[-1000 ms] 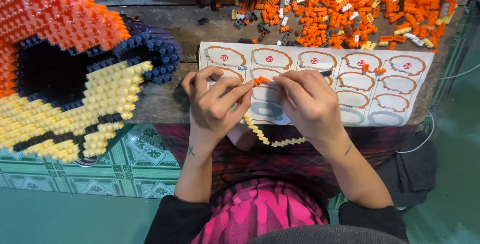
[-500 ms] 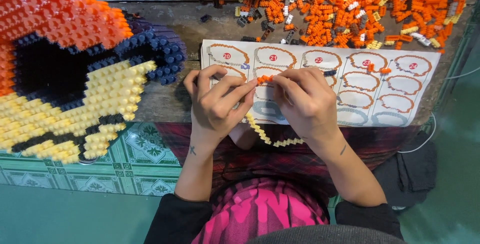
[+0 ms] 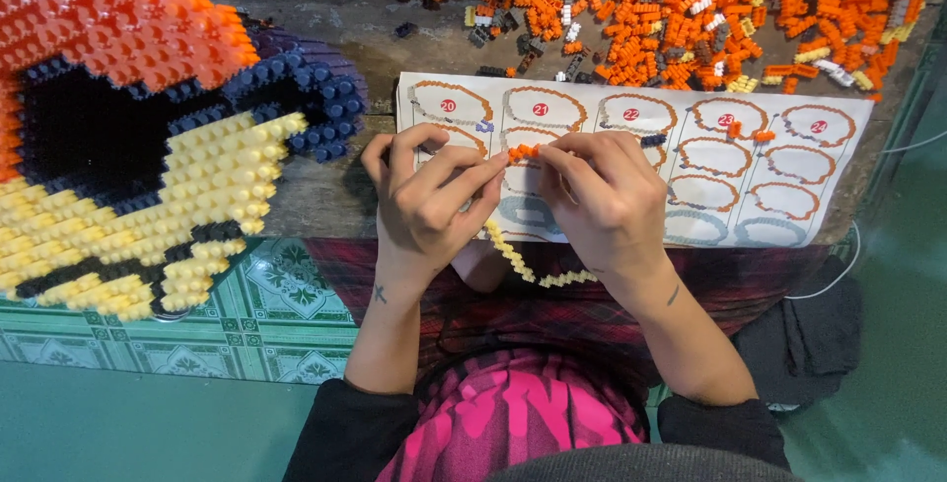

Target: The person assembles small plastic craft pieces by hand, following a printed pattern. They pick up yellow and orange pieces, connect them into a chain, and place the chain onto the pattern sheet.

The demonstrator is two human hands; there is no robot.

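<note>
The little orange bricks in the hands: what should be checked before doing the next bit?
1. Both hands on the piece: ok. The left hand and right hand pinch the orange bricks between their fingers.
2. Yellow brick chain hanging free: ok, it dangles below the hands, over the lap.
3. Instruction sheet readable: not ok, the hands cover its middle drawings.
4. Spare bricks handy: ok, the loose brick pile lies just beyond the sheet.
5. Big brick model out of the way: ok, it sits apart on the left.
6. Bricks snapped fully together: cannot tell, the fingers hide the joint.
</note>
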